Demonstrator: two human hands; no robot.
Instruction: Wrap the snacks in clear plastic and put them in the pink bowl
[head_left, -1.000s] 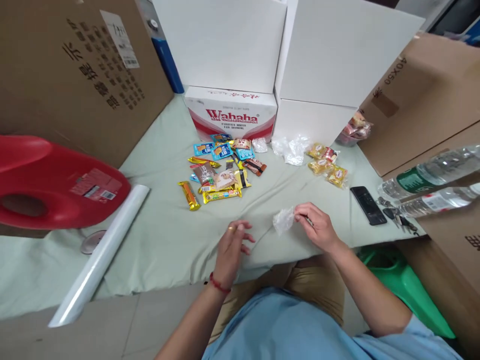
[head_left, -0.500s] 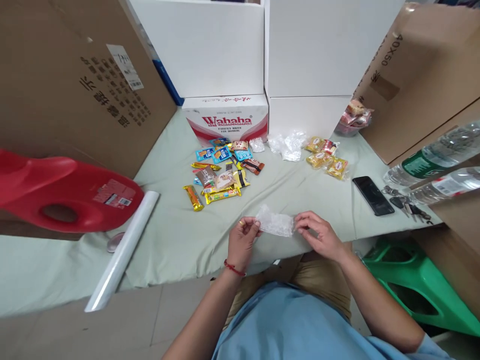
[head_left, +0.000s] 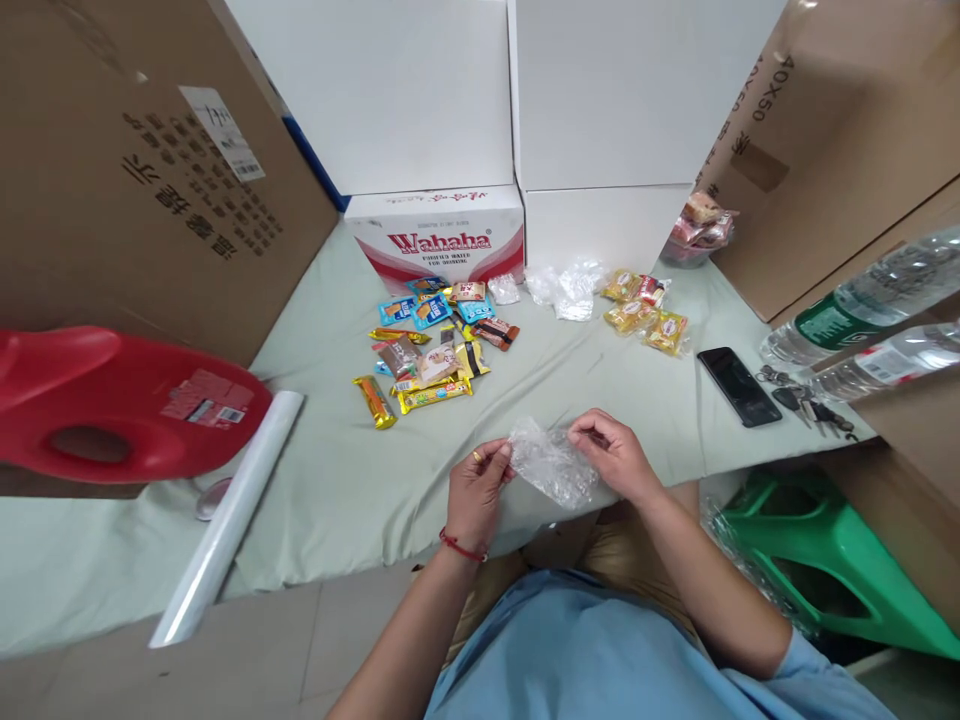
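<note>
A small clear plastic bag [head_left: 553, 466] hangs stretched between both hands above the near edge of the pale green cloth [head_left: 330, 470]. My left hand [head_left: 478, 487] pinches its left corner; a ring and a red wrist cord show on that hand. My right hand [head_left: 609, 453] pinches the right side of the bag. A pile of wrapped snacks [head_left: 431, 345] lies further back on the cloth, apart from both hands. Several yellow snack packets [head_left: 645, 312] lie to the right of it.
Crumpled clear bags [head_left: 566, 288] lie by the white boxes [head_left: 510, 100] and a Wahaha carton [head_left: 439, 240]. A phone [head_left: 737, 385], keys [head_left: 806, 405] and two water bottles [head_left: 862, 335] are at right. A red stool [head_left: 112, 400], a film roll [head_left: 229, 515] and a cardboard box [head_left: 142, 170] are at left; a green stool [head_left: 817, 560] is lower right.
My left hand came up and took the bag's free end. The crumpled bag has been pulled out wider between both hands and now sags open.
</note>
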